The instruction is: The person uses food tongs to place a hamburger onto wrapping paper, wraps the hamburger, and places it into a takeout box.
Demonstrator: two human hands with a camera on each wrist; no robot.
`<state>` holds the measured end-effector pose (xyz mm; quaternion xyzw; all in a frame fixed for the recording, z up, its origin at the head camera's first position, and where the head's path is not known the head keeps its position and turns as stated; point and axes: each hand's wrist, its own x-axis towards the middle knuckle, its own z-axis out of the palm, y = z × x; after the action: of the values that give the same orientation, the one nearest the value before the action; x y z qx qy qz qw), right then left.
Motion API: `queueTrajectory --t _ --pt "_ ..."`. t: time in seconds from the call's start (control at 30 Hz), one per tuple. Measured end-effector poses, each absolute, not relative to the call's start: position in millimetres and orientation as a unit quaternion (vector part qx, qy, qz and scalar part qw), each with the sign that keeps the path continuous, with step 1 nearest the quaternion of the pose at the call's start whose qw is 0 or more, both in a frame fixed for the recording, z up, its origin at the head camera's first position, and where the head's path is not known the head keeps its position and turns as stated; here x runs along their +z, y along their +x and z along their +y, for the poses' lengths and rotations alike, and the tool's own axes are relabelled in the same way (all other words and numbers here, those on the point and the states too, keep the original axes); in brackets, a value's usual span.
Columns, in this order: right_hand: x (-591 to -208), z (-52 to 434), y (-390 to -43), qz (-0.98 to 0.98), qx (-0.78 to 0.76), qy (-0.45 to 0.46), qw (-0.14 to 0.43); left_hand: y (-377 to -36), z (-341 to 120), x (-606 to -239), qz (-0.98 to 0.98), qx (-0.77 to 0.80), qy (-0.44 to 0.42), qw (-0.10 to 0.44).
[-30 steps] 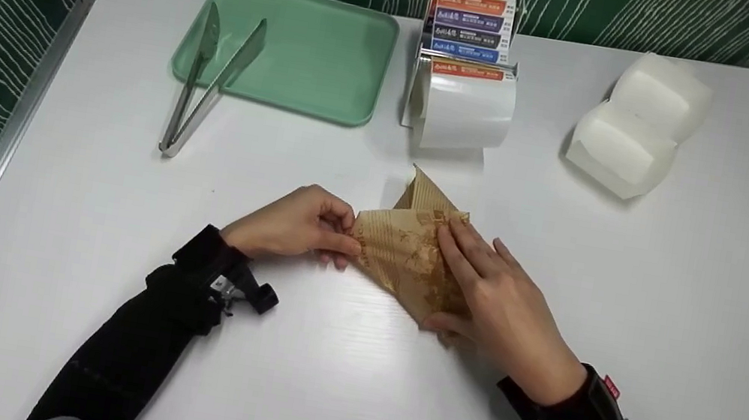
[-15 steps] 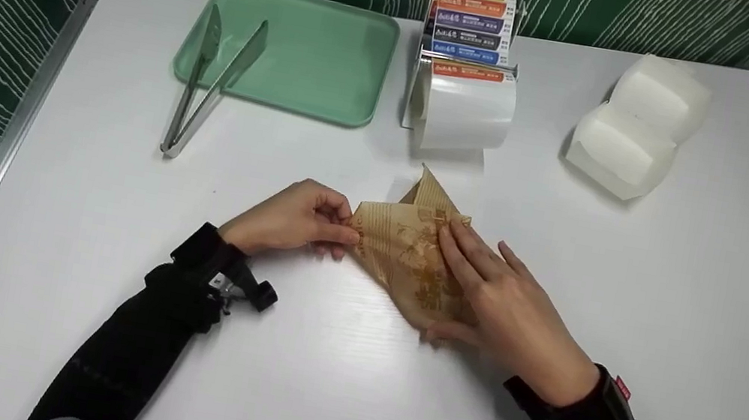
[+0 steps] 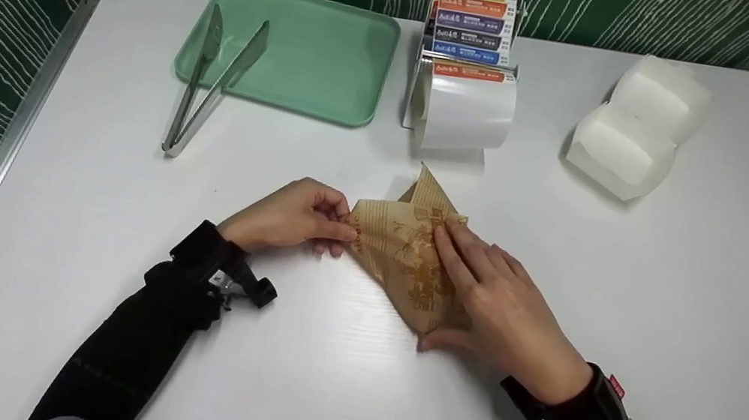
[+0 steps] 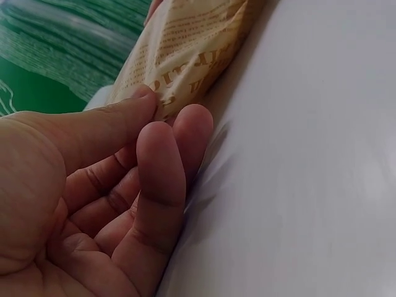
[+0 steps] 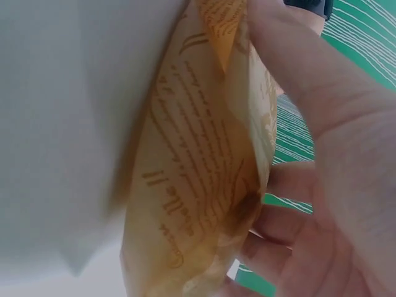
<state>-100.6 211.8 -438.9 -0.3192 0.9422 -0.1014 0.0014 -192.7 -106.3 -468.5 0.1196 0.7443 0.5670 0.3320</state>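
Observation:
A tan printed wrapping paper (image 3: pixel 406 246), folded over into a package with a pointed flap standing at its far side, lies mid-table in the head view. My left hand (image 3: pixel 301 217) pinches its left corner between thumb and fingers; the left wrist view has the thumb tip on the printed paper (image 4: pixel 192 55). On the right part, my right hand (image 3: pixel 507 304) presses down with straight fingers, its thumb at the near edge. The right wrist view shows the paper's bulging side (image 5: pixel 192 161), creased and printed with brown lettering. Whatever lies inside the paper is hidden.
A green tray (image 3: pixel 324 57) is at the back left, with metal tongs (image 3: pixel 213 84) leaning over its rim. Behind the paper stands a label roll dispenser (image 3: pixel 467 111). An open white box (image 3: pixel 635 132) sits at the back right of the white table (image 3: pixel 314 390).
The paper's left corner has shifted slightly left and away from me with my left hand. My right hand stays on the paper, its thumb moved a little nearer to me.

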Motion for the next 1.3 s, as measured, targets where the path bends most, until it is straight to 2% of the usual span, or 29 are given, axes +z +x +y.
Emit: queueTrajectory --t 0.43,0.73,0.87,1.1,1.2,1.3 --pt "-442.3 211.5 -102.0 0.940 -0.144 -0.308 0.025 -193.2 -106.9 -467.1 0.744 0.568 0.122 0.329" --pt "-445.3 209.8 -105.5 0.937 -0.165 -0.307 0.020 -195.3 -107.6 -468.4 0.774 0.555 0.103 0.288" --pt "-445.4 206.4 -105.5 0.940 -0.163 -0.300 0.017 -194.0 -106.7 -465.7 0.809 0.537 0.093 0.220" --pt "-446.9 197.1 -102.1 0.947 -0.160 -0.280 0.007 -172.5 -86.8 -446.5 0.898 0.399 0.186 -0.002" --pt "-446.7 192.5 -101.0 0.948 -0.159 -0.277 -0.001 -157.3 -72.2 -439.5 0.900 0.349 0.256 -0.043" --pt "-445.5 187.7 -99.8 0.950 -0.147 -0.277 -0.011 -145.9 -60.4 -439.5 0.899 0.301 0.314 -0.052"
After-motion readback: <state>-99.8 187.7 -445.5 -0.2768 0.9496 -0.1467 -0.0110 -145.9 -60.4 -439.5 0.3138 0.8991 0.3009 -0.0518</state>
